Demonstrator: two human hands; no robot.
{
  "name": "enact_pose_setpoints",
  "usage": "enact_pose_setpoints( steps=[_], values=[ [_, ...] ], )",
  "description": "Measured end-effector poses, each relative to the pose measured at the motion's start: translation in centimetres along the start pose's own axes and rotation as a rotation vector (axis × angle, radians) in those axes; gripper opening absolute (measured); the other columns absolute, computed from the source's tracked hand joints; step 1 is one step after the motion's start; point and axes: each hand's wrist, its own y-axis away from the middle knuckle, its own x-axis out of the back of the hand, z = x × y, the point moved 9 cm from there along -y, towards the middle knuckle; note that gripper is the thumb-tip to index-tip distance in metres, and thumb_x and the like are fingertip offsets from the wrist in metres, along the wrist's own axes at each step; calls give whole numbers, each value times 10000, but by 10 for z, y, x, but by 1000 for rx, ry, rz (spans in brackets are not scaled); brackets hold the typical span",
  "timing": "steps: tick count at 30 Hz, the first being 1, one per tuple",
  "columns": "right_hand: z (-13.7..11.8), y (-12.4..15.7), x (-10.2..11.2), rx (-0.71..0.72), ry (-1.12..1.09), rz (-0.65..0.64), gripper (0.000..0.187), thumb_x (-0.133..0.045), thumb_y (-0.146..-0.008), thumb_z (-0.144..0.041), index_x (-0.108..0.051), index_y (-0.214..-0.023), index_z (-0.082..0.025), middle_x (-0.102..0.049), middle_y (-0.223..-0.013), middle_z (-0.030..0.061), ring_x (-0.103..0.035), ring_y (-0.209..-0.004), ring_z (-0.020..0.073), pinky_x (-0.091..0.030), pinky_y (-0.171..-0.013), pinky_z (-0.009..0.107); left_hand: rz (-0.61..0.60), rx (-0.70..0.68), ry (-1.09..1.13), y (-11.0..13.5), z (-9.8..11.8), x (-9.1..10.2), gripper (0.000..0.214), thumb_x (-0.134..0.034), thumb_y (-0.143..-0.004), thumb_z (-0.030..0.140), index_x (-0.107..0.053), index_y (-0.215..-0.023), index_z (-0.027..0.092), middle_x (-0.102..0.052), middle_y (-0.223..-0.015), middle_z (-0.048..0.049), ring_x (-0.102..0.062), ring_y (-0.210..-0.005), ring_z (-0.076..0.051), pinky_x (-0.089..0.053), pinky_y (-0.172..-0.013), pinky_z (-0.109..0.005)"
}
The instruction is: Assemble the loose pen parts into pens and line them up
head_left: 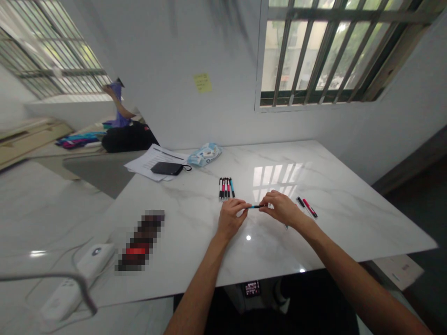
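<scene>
Both hands hold a blue-and-black pen [256, 206] level, just above the white marbled table. My left hand [232, 216] pinches its left end, and my right hand [279, 206] pinches the right end. Much of the pen is hidden by the fingers. Just beyond my left hand lies a row of several pens [226, 188] side by side, with black, red and blue barrels. To the right of my right hand lie a black pen piece [301, 202] and a red one [309, 208]. A small tip of something [287, 227] shows under my right forearm.
Papers [153, 158] with a black pouch [166, 168] on them lie at the back left, beside a blue-and-white plastic packet [206, 154]. A blurred-out dark object [141, 242] and a white power strip [78, 279] are on the left. Another person's arm [120, 104] shows farther back.
</scene>
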Motion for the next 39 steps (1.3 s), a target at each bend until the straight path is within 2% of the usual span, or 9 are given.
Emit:
enact_pose_setpoints(
  steps=[2, 5, 8, 11, 18, 29, 34, 37, 39],
  values=[
    [-4, -3, -2, 0, 42, -25, 71, -709, -941, -249, -777, -945, -227, -724, -942, 75, -657, -951, 244, -512, -848, 358, 9, -6, -37, 1, 2, 2, 231, -706, -902, 165, -783, -1050, 325, -768, -1002, -12, -664, -1016, -229, -470, -964, -430],
    [-3, -11, -5, -59, 56, -22, 129, -676, -952, -219, -778, -1030, -215, -731, -969, 83, -686, -895, 221, -512, -839, 332, 131, 52, -110, 1, -1, 17, 346, -712, -895, 188, -737, -1206, 337, -757, -1148, -31, -596, -1210, -282, -414, -1085, -491],
    [13, -25, -12, -203, 17, 19, 190, -650, -961, -230, -762, -1114, -215, -756, -946, 72, -705, -842, 206, -511, -802, 309, 289, 191, -183, 4, -15, 36, 538, -706, -877, 202, -616, -1397, 304, -678, -1330, -78, -551, -1274, -313, -391, -1138, -510],
    [33, -43, -30, -356, -44, 19, 208, -656, -954, -258, -754, -1131, -213, -781, -883, 53, -728, -822, 205, -514, -764, 286, 373, 321, -246, 11, -34, 44, 632, -725, -836, 221, -560, -1445, 270, -641, -1346, -122, -553, -1259, -341, -415, -1119, -516],
    [38, -85, -69, -474, -103, -24, 261, -680, -908, -247, -759, -1152, -198, -811, -911, 69, -758, -864, 211, -531, -770, 266, 282, 488, -301, 25, -64, 32, 751, -770, -757, 225, -530, -1467, 269, -606, -1359, -147, -538, -1243, -389, -479, -1027, -545],
    [20, -105, -88, -468, -113, -48, 245, -668, -923, -287, -767, -1102, -153, -795, -882, 104, -749, -857, 217, -516, -771, 267, 313, 450, -274, 23, -60, 34, 576, -715, -786, 175, -631, -1346, 279, -619, -1290, -122, -548, -1209, -355, -491, -1024, -519],
    [25, -92, -66, -326, -161, -41, 285, -683, -921, -279, -742, -1183, -184, -792, -897, 69, -726, -824, 198, -518, -789, 287, 273, 434, -251, 19, -58, 30, 533, -688, -810, 174, -632, -1334, 252, -632, -1253, -114, -563, -1189, -330, -473, -1069, -508],
    [39, -64, -25, -166, -225, 15, 347, -691, -895, -231, -707, -1242, -226, -774, -929, 29, -691, -818, 171, -525, -791, 290, 205, 426, -227, 14, -54, 22, 513, -666, -830, 169, -630, -1338, 233, -645, -1253, -104, -569, -1194, -312, -458, -1105, -494],
    [55, -38, 4, -140, -204, 39, 402, -699, -866, -203, -693, -1264, -251, -769, -1016, 32, -680, -901, 186, -532, -819, 314, 167, 402, -211, 12, -48, 16, 500, -658, -839, 166, -635, -1334, 227, -649, -1255, -98, -569, -1195, -303, -452, -1120, -482]
  ],
)
